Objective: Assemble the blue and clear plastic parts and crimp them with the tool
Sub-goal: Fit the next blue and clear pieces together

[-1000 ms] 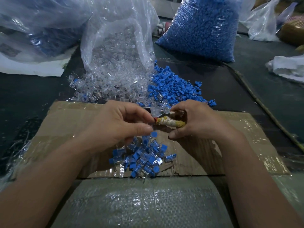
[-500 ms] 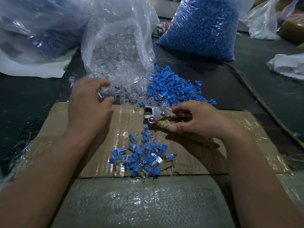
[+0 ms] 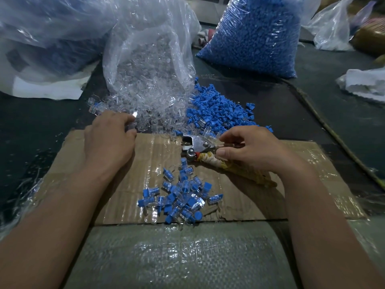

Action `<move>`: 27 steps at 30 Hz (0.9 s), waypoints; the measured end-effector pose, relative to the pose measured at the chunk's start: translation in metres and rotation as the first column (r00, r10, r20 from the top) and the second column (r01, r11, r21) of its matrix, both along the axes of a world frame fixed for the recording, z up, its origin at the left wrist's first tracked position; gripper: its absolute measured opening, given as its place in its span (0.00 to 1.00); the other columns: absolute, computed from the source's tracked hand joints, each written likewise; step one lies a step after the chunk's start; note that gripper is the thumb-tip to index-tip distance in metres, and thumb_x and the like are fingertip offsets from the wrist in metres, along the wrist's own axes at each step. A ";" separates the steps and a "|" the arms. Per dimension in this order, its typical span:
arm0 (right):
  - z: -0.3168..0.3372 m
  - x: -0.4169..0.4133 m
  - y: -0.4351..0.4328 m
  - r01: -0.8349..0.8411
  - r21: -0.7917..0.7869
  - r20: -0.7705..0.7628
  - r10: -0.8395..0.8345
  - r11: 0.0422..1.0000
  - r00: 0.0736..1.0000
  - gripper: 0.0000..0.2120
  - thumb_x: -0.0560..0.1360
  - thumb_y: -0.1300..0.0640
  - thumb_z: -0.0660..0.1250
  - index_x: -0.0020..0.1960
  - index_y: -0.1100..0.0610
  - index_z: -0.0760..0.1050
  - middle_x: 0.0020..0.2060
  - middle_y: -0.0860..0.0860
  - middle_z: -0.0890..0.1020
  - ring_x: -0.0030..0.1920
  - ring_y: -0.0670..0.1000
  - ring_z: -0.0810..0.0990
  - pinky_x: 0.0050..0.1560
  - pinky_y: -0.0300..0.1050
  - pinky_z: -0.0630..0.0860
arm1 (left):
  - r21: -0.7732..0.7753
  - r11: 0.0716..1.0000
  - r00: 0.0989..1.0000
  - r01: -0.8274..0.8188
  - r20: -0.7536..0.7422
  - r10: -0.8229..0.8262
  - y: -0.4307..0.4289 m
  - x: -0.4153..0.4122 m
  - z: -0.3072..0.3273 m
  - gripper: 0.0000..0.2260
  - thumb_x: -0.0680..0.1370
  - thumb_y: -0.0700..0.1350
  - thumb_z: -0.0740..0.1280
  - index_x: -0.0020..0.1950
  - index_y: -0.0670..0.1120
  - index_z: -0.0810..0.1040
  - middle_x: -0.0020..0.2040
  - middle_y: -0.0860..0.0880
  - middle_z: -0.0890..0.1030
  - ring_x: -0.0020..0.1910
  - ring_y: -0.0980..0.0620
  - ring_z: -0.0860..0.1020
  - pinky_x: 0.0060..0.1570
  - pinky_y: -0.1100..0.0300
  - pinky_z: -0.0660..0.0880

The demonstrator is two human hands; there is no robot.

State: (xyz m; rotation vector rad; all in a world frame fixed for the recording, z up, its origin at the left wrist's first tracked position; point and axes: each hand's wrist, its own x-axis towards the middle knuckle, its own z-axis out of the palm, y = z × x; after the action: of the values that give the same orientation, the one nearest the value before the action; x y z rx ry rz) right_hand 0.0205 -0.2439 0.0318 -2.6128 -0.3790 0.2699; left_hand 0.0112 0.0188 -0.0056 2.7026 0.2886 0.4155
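Two hands are over a taped cardboard sheet [image 3: 129, 184] that lies on the dark table [image 3: 302, 113]. The right hand [image 3: 252, 151] grips the handles of the crimping tool [image 3: 193, 146], thumb below and fingers curled on top. The metal head of the tool points left and rests on the cardboard, and its handles are wrapped in yellowish cord. The left hand [image 3: 110, 142] reaches with curled fingers into the near edge of the clear parts pile [image 3: 154, 113]; whether it pinches a piece I cannot tell. Just right of this pile, touching it, lies the blue parts pile [image 3: 216, 113]. A heap of assembled pieces [image 3: 181, 195] sits on the cardboard between both forearms. Behind stand an open bag of clear parts [image 3: 150, 55] and a full bag of blue parts [image 3: 256, 36]; a white cloth [image 3: 366, 84] lies far right.
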 end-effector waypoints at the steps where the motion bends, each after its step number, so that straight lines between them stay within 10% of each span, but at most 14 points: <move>1: 0.000 0.000 0.000 0.000 -0.001 -0.001 0.000 1.000 1.000 0.20 0.68 0.40 0.68 0.57 0.46 0.75 0.40 0.35 0.72 0.43 0.36 0.71 0.40 0.31 0.65 | -0.003 1.000 1.000 0.006 0.009 -0.006 0.000 0.000 0.000 0.15 0.76 0.43 0.66 0.63 0.46 0.77 0.58 0.41 0.77 0.59 0.40 0.73 0.58 0.46 0.68; 10: 0.000 0.000 -0.003 0.003 0.015 -0.007 -0.003 1.000 1.000 0.18 0.69 0.41 0.68 0.56 0.46 0.75 0.40 0.35 0.72 0.43 0.35 0.71 0.40 0.31 0.66 | -0.138 0.990 0.981 0.028 0.193 -0.001 -0.003 -0.002 0.004 0.10 0.76 0.45 0.68 0.55 0.44 0.80 0.53 0.44 0.80 0.54 0.45 0.76 0.58 0.50 0.69; 16: 0.001 0.001 -0.002 0.023 0.058 0.016 -0.024 0.998 1.000 0.10 0.69 0.43 0.69 0.48 0.44 0.74 0.41 0.37 0.75 0.44 0.39 0.74 0.43 0.34 0.69 | -0.390 0.879 0.940 0.275 0.303 -0.160 -0.021 -0.018 0.014 0.06 0.76 0.40 0.67 0.52 0.47 0.77 0.43 0.54 0.77 0.40 0.63 0.74 0.38 0.80 0.69; 22: 0.003 0.006 -0.007 0.203 0.147 0.196 -0.230 0.968 0.953 0.03 0.72 0.48 0.68 0.42 0.46 0.76 0.35 0.38 0.76 0.38 0.37 0.74 0.35 0.31 0.66 | -0.345 0.878 0.935 0.332 0.243 -0.259 -0.031 -0.022 0.013 0.14 0.77 0.38 0.65 0.62 0.43 0.75 0.49 0.51 0.75 0.44 0.58 0.72 0.42 0.74 0.66; 27: 0.001 0.011 -0.016 0.410 0.310 0.245 -0.489 0.858 0.837 0.05 0.74 0.52 0.68 0.39 0.49 0.77 0.33 0.41 0.77 0.37 0.40 0.76 0.41 0.41 0.72 | -0.150 0.909 0.919 0.390 0.131 -0.372 -0.026 -0.019 0.010 0.05 0.76 0.43 0.66 0.48 0.43 0.79 0.44 0.49 0.75 0.45 0.54 0.71 0.46 0.63 0.64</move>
State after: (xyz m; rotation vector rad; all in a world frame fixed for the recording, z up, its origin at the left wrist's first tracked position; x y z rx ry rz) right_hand 0.0318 -0.2596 0.0327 -2.4026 0.1128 -0.3443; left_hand -0.0080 -0.0069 0.0040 2.4762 -0.2237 0.3848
